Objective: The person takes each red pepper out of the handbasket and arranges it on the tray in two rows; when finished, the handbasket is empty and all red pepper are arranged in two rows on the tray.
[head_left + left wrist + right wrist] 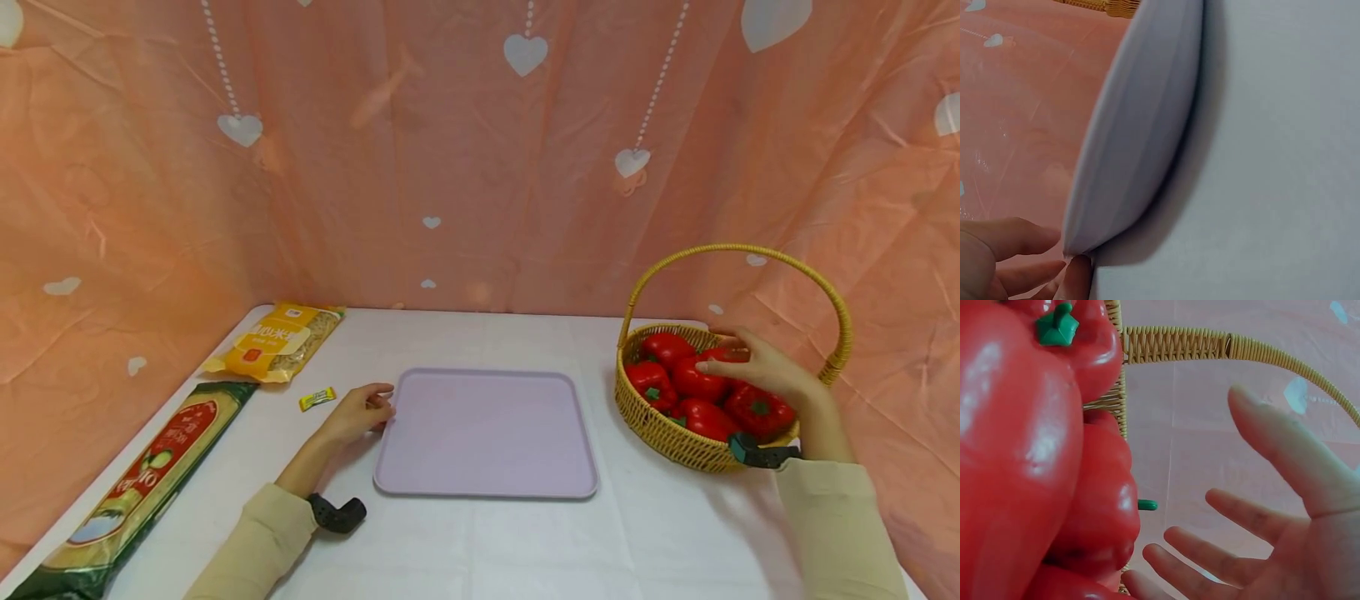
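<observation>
left hand [360, 414] pinching flat lilac rectangular tray [487, 435] at its nine o'clock, right hand [776, 371] loosely splayed over glossy red peppers [693, 386], three o'clock

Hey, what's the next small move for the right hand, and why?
I'd probably curl the bare right hand around the glossy red bell pepper near the middle of the round yellow wicker basket. The right wrist view shows that hand spread and holding nothing, while the head view shows its fingertips over that pepper.
</observation>
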Action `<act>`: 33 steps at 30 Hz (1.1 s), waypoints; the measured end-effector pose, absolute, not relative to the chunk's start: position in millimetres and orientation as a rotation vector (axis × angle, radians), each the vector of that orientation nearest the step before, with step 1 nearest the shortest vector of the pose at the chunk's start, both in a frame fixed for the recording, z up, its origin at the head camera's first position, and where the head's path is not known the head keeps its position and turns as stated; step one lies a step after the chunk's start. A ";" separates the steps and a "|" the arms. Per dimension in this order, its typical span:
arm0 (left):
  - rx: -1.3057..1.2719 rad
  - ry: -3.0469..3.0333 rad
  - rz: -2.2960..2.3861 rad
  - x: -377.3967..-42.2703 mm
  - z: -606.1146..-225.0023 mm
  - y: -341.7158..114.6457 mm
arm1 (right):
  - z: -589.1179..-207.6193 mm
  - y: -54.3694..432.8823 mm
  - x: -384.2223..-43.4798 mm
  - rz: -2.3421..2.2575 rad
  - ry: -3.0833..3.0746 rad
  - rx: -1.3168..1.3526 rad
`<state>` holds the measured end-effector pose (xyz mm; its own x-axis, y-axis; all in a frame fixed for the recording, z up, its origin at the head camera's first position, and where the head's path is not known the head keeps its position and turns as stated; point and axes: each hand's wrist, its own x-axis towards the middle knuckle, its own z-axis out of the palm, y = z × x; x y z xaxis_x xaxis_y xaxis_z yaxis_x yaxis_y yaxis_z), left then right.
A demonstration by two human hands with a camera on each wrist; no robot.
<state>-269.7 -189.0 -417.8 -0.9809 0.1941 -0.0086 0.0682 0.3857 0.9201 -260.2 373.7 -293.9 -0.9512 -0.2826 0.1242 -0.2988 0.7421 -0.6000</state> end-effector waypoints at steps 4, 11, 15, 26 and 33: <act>0.270 2.523 1.681 -270.8 -420.2 -190.1 | -293.5 374.8 -263.8 0.943 -2.929 0.496; 0.298 2.539 1.691 -271.5 -423.1 -190.4 | -301.3 377.7 -269.8 0.877 -2.922 0.522; 0.284 2.544 1.699 -270.9 -423.0 -189.7 | -307.2 379.2 -269.7 0.888 -2.902 0.555; 0.250 2.552 1.707 -272.8 -425.7 -191.1 | -314.7 381.4 -272.4 0.898 -2.997 0.530; 0.226 2.535 1.728 -273.2 -428.0 -191.4 | -315.7 379.8 -276.7 0.798 -3.041 0.509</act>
<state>-273.2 -191.4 -428.0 -0.9870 0.1579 0.0286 0.0844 0.3590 0.9295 -276.7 379.8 -315.7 -0.9481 -0.3156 0.0388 -0.2940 0.8236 -0.4851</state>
